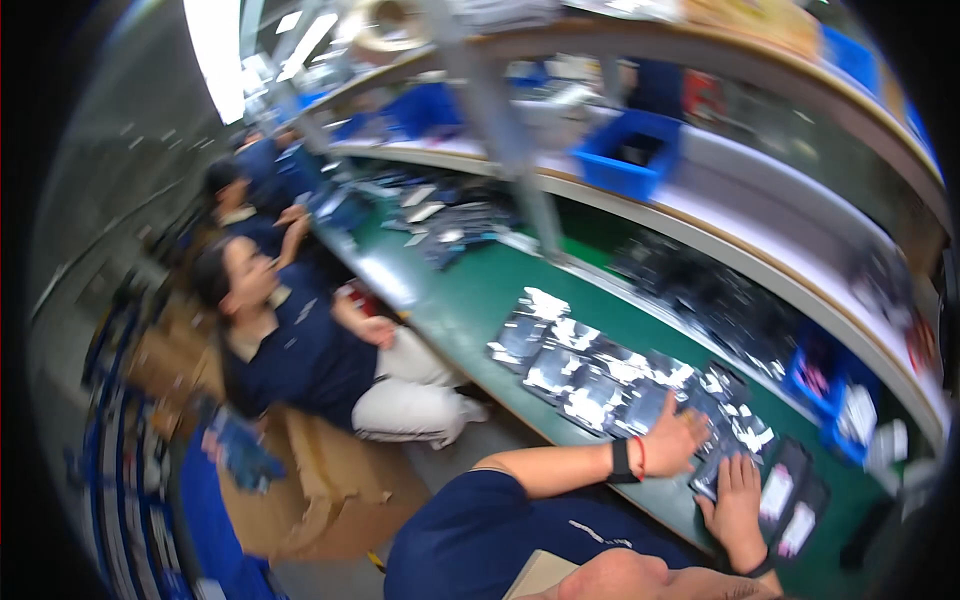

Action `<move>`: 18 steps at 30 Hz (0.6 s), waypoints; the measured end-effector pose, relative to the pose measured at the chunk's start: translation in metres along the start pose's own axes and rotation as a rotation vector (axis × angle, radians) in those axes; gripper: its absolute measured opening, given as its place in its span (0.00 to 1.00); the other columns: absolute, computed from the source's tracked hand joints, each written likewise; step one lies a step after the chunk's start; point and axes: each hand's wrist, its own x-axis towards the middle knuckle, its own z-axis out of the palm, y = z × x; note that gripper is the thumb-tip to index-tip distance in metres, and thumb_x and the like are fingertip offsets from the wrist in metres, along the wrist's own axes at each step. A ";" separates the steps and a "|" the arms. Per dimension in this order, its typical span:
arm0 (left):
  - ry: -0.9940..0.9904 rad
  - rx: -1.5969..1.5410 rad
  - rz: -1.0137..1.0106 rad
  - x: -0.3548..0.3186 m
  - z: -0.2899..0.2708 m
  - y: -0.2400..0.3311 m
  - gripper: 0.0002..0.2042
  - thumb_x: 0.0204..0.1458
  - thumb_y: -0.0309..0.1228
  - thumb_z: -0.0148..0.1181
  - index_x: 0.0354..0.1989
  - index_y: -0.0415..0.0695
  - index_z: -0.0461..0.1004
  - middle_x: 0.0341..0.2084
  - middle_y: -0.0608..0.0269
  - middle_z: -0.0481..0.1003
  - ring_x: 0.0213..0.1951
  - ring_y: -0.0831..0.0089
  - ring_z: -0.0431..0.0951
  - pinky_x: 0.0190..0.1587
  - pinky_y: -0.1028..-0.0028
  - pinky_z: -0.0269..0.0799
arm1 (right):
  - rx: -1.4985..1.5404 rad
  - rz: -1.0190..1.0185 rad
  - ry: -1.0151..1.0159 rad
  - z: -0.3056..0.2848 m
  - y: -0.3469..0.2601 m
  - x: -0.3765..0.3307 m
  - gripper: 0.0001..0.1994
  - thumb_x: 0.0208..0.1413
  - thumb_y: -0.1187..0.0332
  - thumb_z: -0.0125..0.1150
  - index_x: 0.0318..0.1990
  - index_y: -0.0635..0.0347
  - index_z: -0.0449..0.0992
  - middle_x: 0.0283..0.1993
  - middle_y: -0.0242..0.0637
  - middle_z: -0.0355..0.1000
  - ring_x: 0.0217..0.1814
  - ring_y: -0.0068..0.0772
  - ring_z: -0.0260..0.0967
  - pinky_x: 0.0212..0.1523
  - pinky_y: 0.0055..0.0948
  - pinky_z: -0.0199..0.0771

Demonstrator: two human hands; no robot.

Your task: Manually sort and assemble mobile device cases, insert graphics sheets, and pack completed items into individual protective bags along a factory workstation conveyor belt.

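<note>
A long row of dark glossy pouches [600, 380] already lies spread on the green bench [470, 300], overlapping one another from the left toward the right, so much of the laying out looks done; how many remain I cannot tell. The left hand [675, 440] rests flat with fingers spread on the near end of the row. The right hand [738, 500], also open and flat, presses a pouch just beside it. The pouches are dark, with shiny reflections and pale patches.
</note>
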 end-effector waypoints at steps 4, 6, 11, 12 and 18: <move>0.033 -0.064 -0.063 -0.014 -0.001 -0.023 0.30 0.40 0.45 0.62 0.52 0.42 0.68 0.56 0.53 0.62 0.58 0.59 0.59 0.57 0.39 0.47 | -0.001 -0.028 -0.053 0.018 -0.009 0.019 0.38 0.37 0.57 0.66 0.52 0.80 0.62 0.55 0.66 0.58 0.61 0.66 0.51 0.61 0.64 0.39; -0.003 -0.200 -0.115 -0.019 -0.003 -0.034 0.28 0.40 0.44 0.63 0.49 0.41 0.70 0.56 0.53 0.63 0.57 0.57 0.60 0.56 0.43 0.51 | 0.028 -0.038 -0.066 0.025 -0.012 0.031 0.37 0.39 0.55 0.64 0.51 0.79 0.63 0.56 0.66 0.58 0.61 0.65 0.51 0.60 0.65 0.40; 0.021 -0.402 -0.060 -0.027 -0.042 -0.091 0.22 0.40 0.40 0.63 0.43 0.40 0.73 0.45 0.50 0.72 0.48 0.54 0.70 0.51 0.60 0.64 | -0.011 -0.040 -0.072 0.021 -0.035 0.066 0.36 0.39 0.51 0.64 0.51 0.73 0.66 0.56 0.62 0.60 0.60 0.60 0.54 0.59 0.60 0.47; 0.095 -0.387 0.008 -0.025 -0.047 -0.110 0.22 0.40 0.39 0.63 0.42 0.38 0.73 0.44 0.47 0.72 0.46 0.52 0.72 0.49 0.62 0.66 | -0.012 -0.038 -0.069 0.014 -0.039 0.073 0.36 0.39 0.51 0.64 0.51 0.73 0.66 0.56 0.62 0.60 0.60 0.60 0.54 0.59 0.60 0.47; 0.139 -0.296 -0.343 0.017 -0.091 -0.229 0.23 0.34 0.28 0.63 0.43 0.36 0.72 0.41 0.49 0.72 0.46 0.52 0.71 0.51 0.65 0.66 | 0.063 -0.023 -0.047 -0.028 -0.035 0.110 0.27 0.37 0.58 0.68 0.44 0.66 0.72 0.50 0.54 0.65 0.53 0.53 0.60 0.53 0.44 0.58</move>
